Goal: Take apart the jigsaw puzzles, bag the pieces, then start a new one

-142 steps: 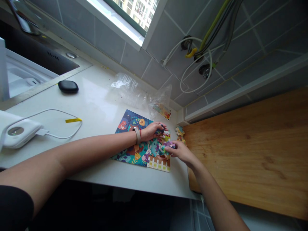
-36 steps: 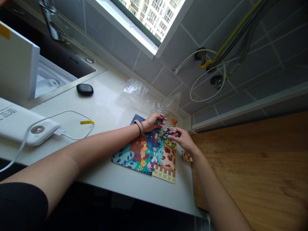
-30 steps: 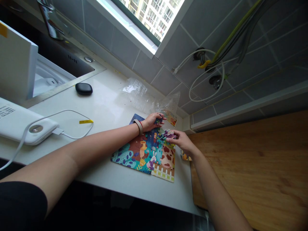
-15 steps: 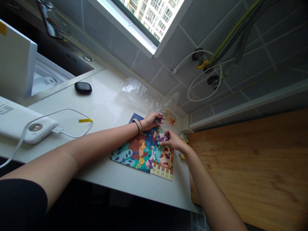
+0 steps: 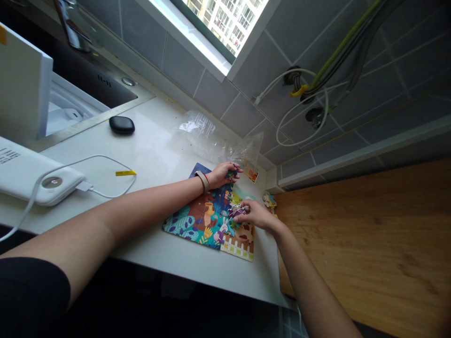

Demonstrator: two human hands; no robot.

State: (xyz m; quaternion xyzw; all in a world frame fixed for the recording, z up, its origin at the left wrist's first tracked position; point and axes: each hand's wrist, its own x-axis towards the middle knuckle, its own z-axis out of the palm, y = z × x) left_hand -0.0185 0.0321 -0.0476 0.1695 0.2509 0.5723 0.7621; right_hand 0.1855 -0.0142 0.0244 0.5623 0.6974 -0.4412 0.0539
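Both hands are busy over the jigsaw (image 5: 197, 225), which lies flat on the white counter (image 5: 151, 141) near its front edge. Thumb and fingers of the right hand (image 5: 256, 214) pinch a purple puzzle piece (image 5: 237, 211) above the right part of the picture; whether it touches the surface below, I cannot tell. Farther back and to the left, the left hand (image 5: 220, 175) curls loosely around dark puzzle pieces (image 5: 231, 173) at the jigsaw's far side, their number hidden by the fingers. More loose pieces (image 5: 269, 201) sit to the right, beside the wooden board (image 5: 362, 239). Crumpled clear plastic (image 5: 200, 131) lies beyond the jigsaw, toward the tiled wall (image 5: 214, 98). Well to the left are a black rounded object (image 5: 121, 125) and a white device (image 5: 42, 180) with a cable (image 5: 105, 195) plugged in, bearing a yellow tag (image 5: 125, 173).
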